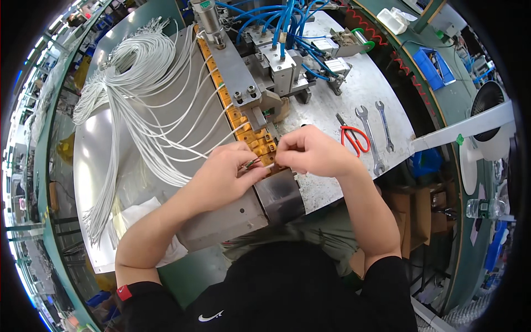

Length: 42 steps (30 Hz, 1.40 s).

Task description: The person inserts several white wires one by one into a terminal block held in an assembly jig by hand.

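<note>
My left hand is closed in a pinch on a cable end with thin red and dark wires showing at the fingertips. Close by on the right, my right hand has its fingers pinched together beside a small white tip; what they hold is hidden. Both hands are over the near end of a yellow fixture strip with a row of small blocks. Several white cables run from a large coiled bundle on the left to this strip.
A metal press with blue air tubes stands beyond my hands. Red-handled pliers and two wrenches lie at the right. A white cloth lies near my left forearm. A white fan stands far right.
</note>
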{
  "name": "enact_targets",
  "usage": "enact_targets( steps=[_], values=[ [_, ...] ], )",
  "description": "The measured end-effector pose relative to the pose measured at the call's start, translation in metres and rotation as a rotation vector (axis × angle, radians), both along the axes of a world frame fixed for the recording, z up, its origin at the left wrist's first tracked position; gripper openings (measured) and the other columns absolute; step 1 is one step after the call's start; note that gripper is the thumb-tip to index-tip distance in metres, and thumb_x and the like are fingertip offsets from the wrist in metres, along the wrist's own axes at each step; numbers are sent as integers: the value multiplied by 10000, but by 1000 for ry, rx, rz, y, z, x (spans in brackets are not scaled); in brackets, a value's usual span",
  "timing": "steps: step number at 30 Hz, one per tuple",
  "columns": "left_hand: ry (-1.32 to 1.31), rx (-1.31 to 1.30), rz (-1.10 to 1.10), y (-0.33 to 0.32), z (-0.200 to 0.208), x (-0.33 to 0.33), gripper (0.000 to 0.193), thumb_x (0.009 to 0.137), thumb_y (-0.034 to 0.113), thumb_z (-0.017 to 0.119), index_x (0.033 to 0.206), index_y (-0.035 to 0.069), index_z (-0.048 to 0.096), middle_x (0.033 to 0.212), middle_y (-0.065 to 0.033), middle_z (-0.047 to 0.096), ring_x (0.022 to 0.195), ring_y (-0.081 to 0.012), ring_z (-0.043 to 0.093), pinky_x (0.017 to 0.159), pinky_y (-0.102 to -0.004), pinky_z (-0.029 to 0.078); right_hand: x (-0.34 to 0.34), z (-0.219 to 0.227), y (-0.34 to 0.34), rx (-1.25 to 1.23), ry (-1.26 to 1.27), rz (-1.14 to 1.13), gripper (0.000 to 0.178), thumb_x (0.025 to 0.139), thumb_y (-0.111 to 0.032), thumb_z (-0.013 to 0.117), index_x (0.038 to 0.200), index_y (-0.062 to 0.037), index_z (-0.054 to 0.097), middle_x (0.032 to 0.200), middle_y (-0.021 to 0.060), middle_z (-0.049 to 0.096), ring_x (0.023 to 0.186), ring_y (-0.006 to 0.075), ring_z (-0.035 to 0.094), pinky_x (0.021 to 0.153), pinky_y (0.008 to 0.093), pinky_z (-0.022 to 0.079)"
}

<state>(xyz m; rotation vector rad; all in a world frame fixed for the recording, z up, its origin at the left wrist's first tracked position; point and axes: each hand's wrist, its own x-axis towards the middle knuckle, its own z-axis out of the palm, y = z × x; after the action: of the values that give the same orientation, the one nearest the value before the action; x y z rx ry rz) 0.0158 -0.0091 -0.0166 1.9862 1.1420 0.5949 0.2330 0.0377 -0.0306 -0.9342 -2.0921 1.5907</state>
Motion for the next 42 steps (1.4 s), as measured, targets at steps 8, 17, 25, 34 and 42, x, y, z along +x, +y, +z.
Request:
enact_targets(
  steps=[8,17,25,34,42],
  values=[
    [236,198,84,10,-3,-2,110,820,101,632,865,3,613,830,-164,578,749,-364,580,672,-438,469,-3,-16,6,-282,26,-311,192,869,-132,578,743,9,612,607,18,562,551,75,482,501,237,370],
    [383,354,63,5,-6,5,105,806,34,619,903,-6,614,795,-137,586,709,-326,585,636,-388,483,-2,-35,19,-309,111,-232,181,886,-152,574,787,-1,590,588,-7,504,526,64,446,463,234,322],
    [-133,-231,218,9,9,-10,152,892,57,589,1014,-25,626,803,-45,659,717,-99,600,669,-244,497,0,-20,6,-271,182,-410,164,882,-142,606,819,9,601,638,-7,539,553,53,477,488,223,368],
    [-78,-137,227,11,15,-9,173,934,113,563,1008,-27,632,765,-20,637,676,-60,556,643,-211,464,-20,6,-6,-95,204,-281,138,875,-125,631,893,11,626,685,5,594,598,51,525,534,218,424],
    [-41,60,196,7,25,-3,135,930,92,541,934,-9,630,656,-27,521,582,-69,407,542,-236,370,-25,10,-16,-77,151,-290,146,836,-115,639,886,19,610,700,42,597,627,96,548,555,266,443]
  ],
)
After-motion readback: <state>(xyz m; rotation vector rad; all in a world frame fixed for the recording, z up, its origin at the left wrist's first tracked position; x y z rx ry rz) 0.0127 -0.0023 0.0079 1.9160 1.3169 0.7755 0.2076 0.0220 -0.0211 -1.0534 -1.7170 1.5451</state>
